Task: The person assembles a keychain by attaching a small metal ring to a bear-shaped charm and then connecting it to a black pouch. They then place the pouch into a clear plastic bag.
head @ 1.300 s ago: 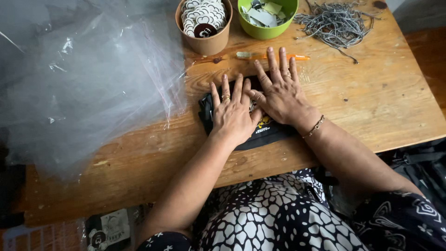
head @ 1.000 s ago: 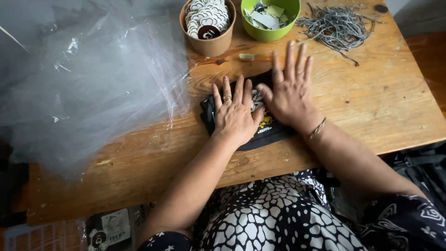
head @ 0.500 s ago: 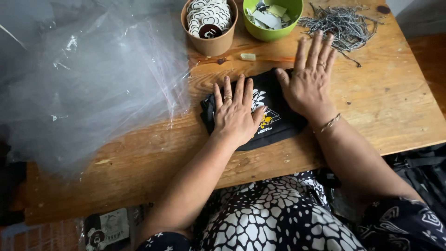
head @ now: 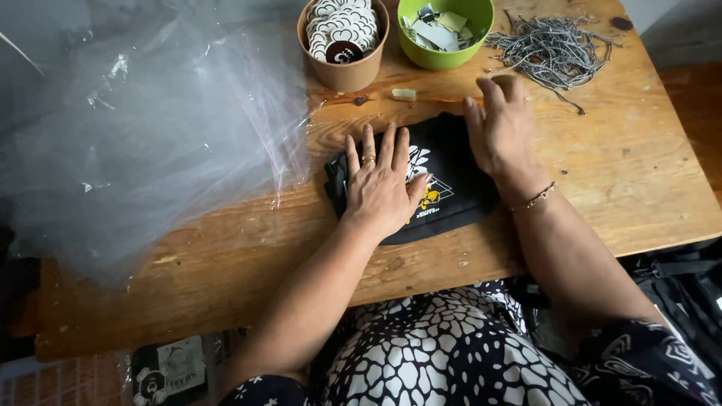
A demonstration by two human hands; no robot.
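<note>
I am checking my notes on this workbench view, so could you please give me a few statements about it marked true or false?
1. The left hand lies flat on the folded black printed cloth. True.
2. The right hand holds the green round plastic bowl. False: it rests on the cloth's right part, apart from the bowl.
3. The brown round paper cup stands left of the green bowl. True.
4. The heap of clear plastic bags lies to the right of the cloth. False: it lies to the left.
5. The pile of grey cords lies on the wooden table. True.
</note>
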